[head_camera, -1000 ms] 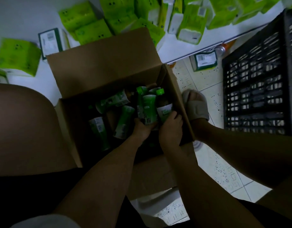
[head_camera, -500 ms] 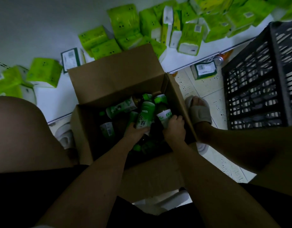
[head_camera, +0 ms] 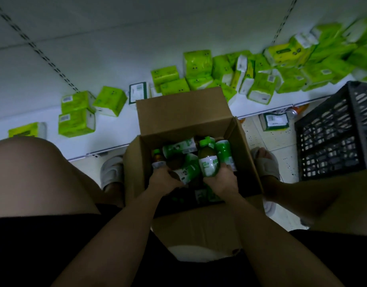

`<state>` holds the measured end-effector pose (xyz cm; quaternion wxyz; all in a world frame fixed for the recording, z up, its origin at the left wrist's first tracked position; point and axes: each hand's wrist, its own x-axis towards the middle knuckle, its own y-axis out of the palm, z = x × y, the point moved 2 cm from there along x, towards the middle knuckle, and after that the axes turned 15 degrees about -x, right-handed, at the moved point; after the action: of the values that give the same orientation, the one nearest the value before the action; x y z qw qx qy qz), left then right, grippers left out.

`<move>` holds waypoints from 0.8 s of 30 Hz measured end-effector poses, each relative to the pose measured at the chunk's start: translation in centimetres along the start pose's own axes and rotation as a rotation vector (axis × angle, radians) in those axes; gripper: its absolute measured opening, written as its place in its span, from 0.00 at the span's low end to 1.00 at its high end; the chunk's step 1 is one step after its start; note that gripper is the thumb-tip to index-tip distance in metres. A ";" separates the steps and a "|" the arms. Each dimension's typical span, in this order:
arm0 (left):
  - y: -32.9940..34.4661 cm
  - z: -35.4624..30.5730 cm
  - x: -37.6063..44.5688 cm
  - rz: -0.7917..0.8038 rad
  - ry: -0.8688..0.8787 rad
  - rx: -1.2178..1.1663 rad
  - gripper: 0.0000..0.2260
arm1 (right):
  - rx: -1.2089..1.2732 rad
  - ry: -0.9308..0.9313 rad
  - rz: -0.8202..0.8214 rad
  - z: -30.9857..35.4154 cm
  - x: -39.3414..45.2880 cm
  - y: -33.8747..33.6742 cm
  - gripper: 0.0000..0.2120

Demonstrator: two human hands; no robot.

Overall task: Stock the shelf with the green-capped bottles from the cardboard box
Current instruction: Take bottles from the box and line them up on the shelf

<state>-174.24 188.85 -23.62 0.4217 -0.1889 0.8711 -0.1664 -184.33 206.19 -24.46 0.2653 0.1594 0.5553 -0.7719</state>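
An open cardboard box (head_camera: 178,112) stands on the floor between my feet, holding several green-capped bottles (head_camera: 178,147) with green and white labels. My right hand (head_camera: 221,181) grips an upright bottle (head_camera: 208,160) by its base, and a second bottle (head_camera: 225,154) stands against its fingers. My left hand (head_camera: 164,181) is closed around a tilted bottle (head_camera: 187,169) in the middle of the box. The white bottom shelf (head_camera: 120,123) runs just behind the box.
Green tissue packs (head_camera: 197,63) lie scattered on the shelf, mostly to the right, with a few (head_camera: 76,114) to the left. A black plastic crate (head_camera: 335,133) stands at the right. My knees flank the box; slippered feet (head_camera: 265,164) rest on tiled floor.
The camera has tilted up, showing more shelf and back wall. Both hands have lifted their bottles a little higher within the box; the right-hand bottle now stands upright.
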 end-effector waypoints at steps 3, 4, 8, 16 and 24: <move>-0.9 0.3 -1.5 -0.040 0.058 0.019 0.32 | -0.007 -0.021 -0.010 0.9 -0.9 0.0 0.38; -1.1 0.2 -1.9 -0.065 0.086 0.012 0.34 | 0.002 -0.021 -0.012 1.1 -1.1 0.1 0.40; -1.3 -0.3 -2.8 -0.093 0.216 0.056 0.33 | 0.161 0.017 0.019 1.2 -1.6 0.5 0.33; -5.1 -4.3 -3.8 -0.195 0.398 -0.015 0.27 | 0.474 0.010 0.048 2.8 -1.8 -1.3 0.17; -12.6 -9.3 -8.6 -0.266 0.670 -0.394 0.32 | 0.823 -0.170 0.151 8.2 -3.3 -7.4 0.13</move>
<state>-174.40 183.11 -6.73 0.0451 -0.3124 0.9434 -0.1019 -185.63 201.04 -14.29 0.2801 0.2279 0.1636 -0.9181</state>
